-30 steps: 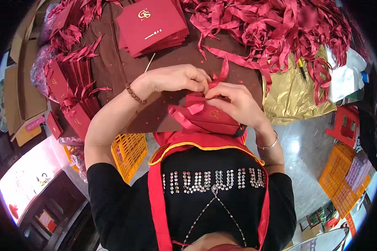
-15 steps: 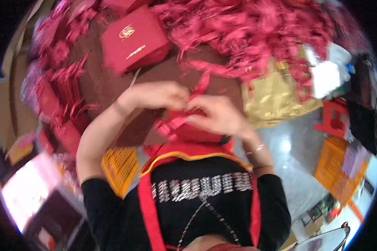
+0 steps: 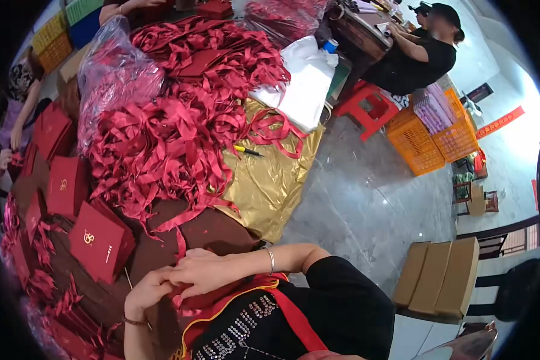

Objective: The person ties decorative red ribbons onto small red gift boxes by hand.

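Note:
A red ribbon [image 3: 180,243] sticks up beyond my two hands, which meet at the table's near edge. My left hand [image 3: 150,290] is closed, its fingertips pinching at the ribbon. Over it lies my right hand [image 3: 203,271], closed too, with fingers bent around the same ribbon; the exact grip is hidden. Below the fingers, pink-red ribbon ends [image 3: 188,311] hang against a dark red piece by my apron [image 3: 216,300]; its shape is mostly covered. Just left of my hands, dark red printed bags [image 3: 100,241] lie stacked on the brown tabletop [image 3: 213,231].
A big heap of red ribbons [image 3: 162,144] covers the table beyond. Gold wrapping [image 3: 270,186] bears a yellow-black cutter [image 3: 248,150]. Several cartons [image 3: 436,276] and an orange crate [image 3: 415,141] stand at right. A co-worker [image 3: 426,51] sits far right; other people's hands show at left.
The view has swung to the right, so the table and my hands now appear further left. My hands have drawn closer and overlap, still at the ribbon.

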A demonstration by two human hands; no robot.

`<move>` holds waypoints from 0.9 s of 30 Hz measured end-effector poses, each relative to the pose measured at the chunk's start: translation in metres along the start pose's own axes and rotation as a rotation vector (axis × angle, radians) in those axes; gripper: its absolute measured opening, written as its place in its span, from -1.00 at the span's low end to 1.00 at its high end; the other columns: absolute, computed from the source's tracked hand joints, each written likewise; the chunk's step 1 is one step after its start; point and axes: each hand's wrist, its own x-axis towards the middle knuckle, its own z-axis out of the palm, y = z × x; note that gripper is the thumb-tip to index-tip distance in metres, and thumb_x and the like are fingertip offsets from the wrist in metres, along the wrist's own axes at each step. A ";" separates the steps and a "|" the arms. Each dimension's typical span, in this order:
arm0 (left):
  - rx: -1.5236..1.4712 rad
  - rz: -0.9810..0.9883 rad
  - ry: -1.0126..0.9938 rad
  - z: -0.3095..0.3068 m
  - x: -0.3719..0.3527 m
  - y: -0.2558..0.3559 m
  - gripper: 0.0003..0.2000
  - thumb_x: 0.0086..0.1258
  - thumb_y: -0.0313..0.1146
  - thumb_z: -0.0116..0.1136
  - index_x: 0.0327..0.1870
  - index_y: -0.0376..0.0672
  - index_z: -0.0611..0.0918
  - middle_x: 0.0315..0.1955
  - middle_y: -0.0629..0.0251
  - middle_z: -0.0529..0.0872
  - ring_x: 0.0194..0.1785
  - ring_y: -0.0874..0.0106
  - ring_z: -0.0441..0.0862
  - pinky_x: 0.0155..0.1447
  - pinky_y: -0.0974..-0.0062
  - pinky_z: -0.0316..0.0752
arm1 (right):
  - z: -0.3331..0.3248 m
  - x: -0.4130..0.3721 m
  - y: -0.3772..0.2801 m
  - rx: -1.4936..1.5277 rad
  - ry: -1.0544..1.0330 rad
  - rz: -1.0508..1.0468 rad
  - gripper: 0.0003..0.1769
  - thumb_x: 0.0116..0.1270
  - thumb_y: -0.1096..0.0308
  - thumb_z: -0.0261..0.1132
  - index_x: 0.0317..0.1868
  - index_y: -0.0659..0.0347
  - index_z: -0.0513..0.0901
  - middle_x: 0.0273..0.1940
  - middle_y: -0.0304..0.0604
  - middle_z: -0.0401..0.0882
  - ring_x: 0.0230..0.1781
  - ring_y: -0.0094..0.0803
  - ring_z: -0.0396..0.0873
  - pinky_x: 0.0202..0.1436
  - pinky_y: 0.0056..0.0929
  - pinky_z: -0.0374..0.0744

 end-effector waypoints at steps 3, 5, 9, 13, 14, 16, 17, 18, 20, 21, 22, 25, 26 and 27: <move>-0.029 -0.008 -0.024 -0.001 -0.006 -0.007 -0.81 0.23 -0.52 0.11 -0.14 -0.29 0.62 -0.20 0.29 0.58 -0.07 0.42 0.52 0.01 0.49 0.40 | 0.011 0.004 0.003 -0.061 0.110 -0.114 -0.63 0.05 0.12 0.37 -0.26 0.18 0.50 -0.48 -0.09 0.59 -0.45 -0.05 0.58 -0.43 -0.12 0.42; -0.017 -0.010 -0.043 -0.004 -0.007 -0.007 -0.78 0.30 -0.47 0.13 -0.06 -0.27 0.62 -0.17 0.29 0.57 -0.05 0.43 0.50 0.03 0.52 0.38 | 0.013 0.003 0.002 -0.045 0.172 -0.130 -0.67 0.02 0.18 0.36 -0.30 0.19 0.50 -0.50 -0.09 0.58 -0.44 -0.05 0.57 -0.41 -0.12 0.42; -0.156 -0.074 -0.060 -0.004 -0.005 -0.015 -0.83 0.34 -0.44 0.10 -0.11 -0.24 0.61 -0.20 0.39 0.57 -0.09 0.54 0.48 0.03 0.57 0.38 | 0.021 0.003 0.011 -0.048 0.172 -0.132 -0.68 0.02 0.22 0.37 -0.31 0.22 0.49 -0.51 -0.07 0.57 -0.43 -0.03 0.57 -0.38 -0.09 0.43; -0.338 -0.130 -0.006 0.000 -0.002 -0.024 -0.78 0.29 -0.45 0.13 -0.07 -0.25 0.60 -0.23 0.50 0.57 -0.11 0.62 0.44 0.02 0.62 0.34 | 0.018 0.001 0.011 0.016 0.168 -0.081 -0.69 0.04 0.25 0.36 -0.29 0.23 0.49 -0.51 -0.03 0.57 -0.42 -0.02 0.59 -0.39 -0.03 0.44; -0.342 -0.132 0.008 0.001 -0.001 -0.027 -0.78 0.29 -0.45 0.13 -0.07 -0.25 0.60 -0.23 0.50 0.57 -0.11 0.62 0.44 0.02 0.62 0.34 | 0.016 0.000 0.009 0.020 0.159 -0.093 -0.69 0.04 0.25 0.36 -0.29 0.23 0.49 -0.51 -0.03 0.57 -0.42 -0.02 0.59 -0.39 -0.03 0.44; -0.447 -0.116 0.042 0.005 0.001 -0.036 -0.80 0.25 -0.46 0.12 -0.12 -0.27 0.59 -0.23 0.48 0.59 -0.10 0.60 0.45 0.03 0.62 0.33 | 0.001 -0.001 0.002 0.008 0.023 0.070 -0.72 0.06 0.25 0.35 -0.27 0.20 0.53 -0.49 -0.02 0.59 -0.42 -0.03 0.59 -0.39 -0.04 0.46; -0.457 -0.118 0.082 0.006 0.001 -0.036 -0.80 0.25 -0.46 0.12 -0.12 -0.27 0.59 -0.23 0.48 0.59 -0.10 0.60 0.45 0.03 0.62 0.33 | 0.001 0.000 0.003 0.013 -0.003 0.038 -0.72 0.06 0.25 0.35 -0.27 0.20 0.53 -0.49 -0.02 0.59 -0.42 -0.03 0.59 -0.39 -0.04 0.46; -0.372 -0.100 0.101 0.008 0.004 -0.033 -0.84 0.23 -0.47 0.12 -0.18 -0.27 0.60 -0.25 0.44 0.58 -0.12 0.58 0.46 0.02 0.60 0.33 | 0.001 0.000 0.007 0.047 -0.004 0.059 -0.74 0.07 0.26 0.34 -0.25 0.17 0.56 -0.48 -0.02 0.60 -0.41 -0.04 0.60 -0.38 -0.06 0.47; -0.343 -0.090 0.123 0.012 0.007 -0.023 -0.87 0.18 -0.49 0.12 -0.27 -0.27 0.61 -0.27 0.39 0.57 -0.14 0.54 0.47 0.00 0.57 0.33 | 0.000 0.003 0.010 0.107 -0.052 0.083 -0.78 0.11 0.27 0.30 -0.23 0.13 0.62 -0.42 -0.06 0.64 -0.38 -0.08 0.62 -0.33 -0.11 0.50; -0.354 -0.092 0.164 0.011 0.007 -0.024 -0.87 0.18 -0.49 0.12 -0.27 -0.27 0.61 -0.27 0.39 0.57 -0.14 0.54 0.47 0.00 0.57 0.33 | -0.002 0.003 0.011 0.109 -0.082 0.054 -0.78 0.11 0.27 0.30 -0.23 0.13 0.62 -0.42 -0.06 0.64 -0.38 -0.08 0.62 -0.33 -0.11 0.50; -0.291 -0.063 0.116 0.010 0.007 -0.028 -0.84 0.19 -0.47 0.12 -0.22 -0.28 0.60 -0.26 0.40 0.59 -0.12 0.53 0.48 0.04 0.57 0.32 | -0.003 0.003 0.011 0.161 -0.090 0.055 -0.78 0.12 0.27 0.30 -0.22 0.13 0.62 -0.41 -0.08 0.65 -0.36 -0.10 0.62 -0.31 -0.14 0.50; -0.157 0.019 0.094 0.010 0.004 -0.033 -0.81 0.24 -0.43 0.14 -0.16 -0.29 0.59 -0.23 0.41 0.59 -0.15 0.52 0.50 0.01 0.57 0.36 | -0.010 0.003 0.006 0.187 -0.140 0.062 -0.79 0.15 0.28 0.29 -0.21 0.12 0.62 -0.38 -0.14 0.67 -0.32 -0.18 0.64 -0.26 -0.21 0.51; -0.328 -0.112 0.230 0.011 0.002 -0.027 -0.82 0.26 -0.42 0.13 -0.16 -0.28 0.59 -0.25 0.41 0.59 -0.18 0.54 0.50 -0.04 0.58 0.38 | -0.009 0.003 0.005 0.220 -0.166 0.031 -0.80 0.16 0.28 0.28 -0.21 0.12 0.62 -0.38 -0.15 0.67 -0.32 -0.19 0.64 -0.27 -0.22 0.51; -0.501 -0.239 0.363 0.011 0.002 -0.019 -0.83 0.28 -0.41 0.12 -0.16 -0.26 0.59 -0.27 0.40 0.58 -0.21 0.55 0.50 -0.08 0.58 0.40 | -0.009 0.003 0.004 0.252 -0.190 0.003 -0.80 0.17 0.28 0.27 -0.20 0.11 0.61 -0.38 -0.15 0.67 -0.32 -0.20 0.64 -0.27 -0.23 0.52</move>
